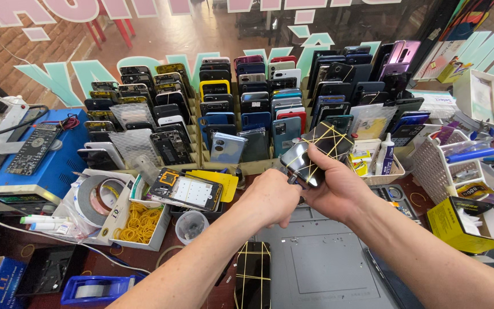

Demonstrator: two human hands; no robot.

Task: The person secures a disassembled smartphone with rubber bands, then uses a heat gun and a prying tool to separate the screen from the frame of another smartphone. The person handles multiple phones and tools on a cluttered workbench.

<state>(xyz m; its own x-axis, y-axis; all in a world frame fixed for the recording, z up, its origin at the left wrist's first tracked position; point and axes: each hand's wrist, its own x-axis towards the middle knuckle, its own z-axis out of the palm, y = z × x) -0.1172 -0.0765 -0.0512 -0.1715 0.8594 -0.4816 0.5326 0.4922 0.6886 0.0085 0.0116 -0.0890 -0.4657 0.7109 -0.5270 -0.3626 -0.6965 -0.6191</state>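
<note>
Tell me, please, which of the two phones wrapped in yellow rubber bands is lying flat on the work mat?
The black phone by the mat's near-left edge; the other banded phone is held up by both hands.

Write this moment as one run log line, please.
right hand: holds black phone wrapped in yellow rubber bands | left hand: at its lower edge | below: grey mat

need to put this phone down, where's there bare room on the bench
The grey work mat is bare, bordered by the banded phone lying on its left. Crowded elsewhere: phone racks behind, rubber band box and tape rolls left, yellow box and white basket right.
</note>
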